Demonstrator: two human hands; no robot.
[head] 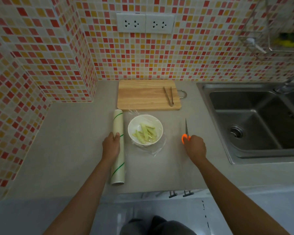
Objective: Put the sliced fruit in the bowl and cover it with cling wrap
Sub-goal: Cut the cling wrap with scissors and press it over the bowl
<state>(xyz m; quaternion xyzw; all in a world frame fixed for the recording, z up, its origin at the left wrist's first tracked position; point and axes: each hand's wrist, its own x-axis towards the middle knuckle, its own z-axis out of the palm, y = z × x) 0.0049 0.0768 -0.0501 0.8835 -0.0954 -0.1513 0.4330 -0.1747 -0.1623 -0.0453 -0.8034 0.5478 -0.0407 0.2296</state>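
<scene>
— What sits at the centre of the counter (75,141)?

— A white bowl (145,130) holding pale green sliced fruit (145,133), with a sheet of cling wrap (153,150) stretched over it and spilling in wrinkles onto the grey surface on the near side.

— And the hands?

— The left hand (111,146) lies on the cling wrap roll (118,146), just left of the bowl, fingers curled over its top. The right hand (194,146) is closed around the orange handles of a pair of scissors (186,131), blades together and pointing away from the person, well right of the bowl.

— Behind them?

— A wooden cutting board (148,94) lies against the mosaic tile wall, with tongs (168,96) resting on its right side. A steel sink (255,119) is set into the counter at far right.
</scene>
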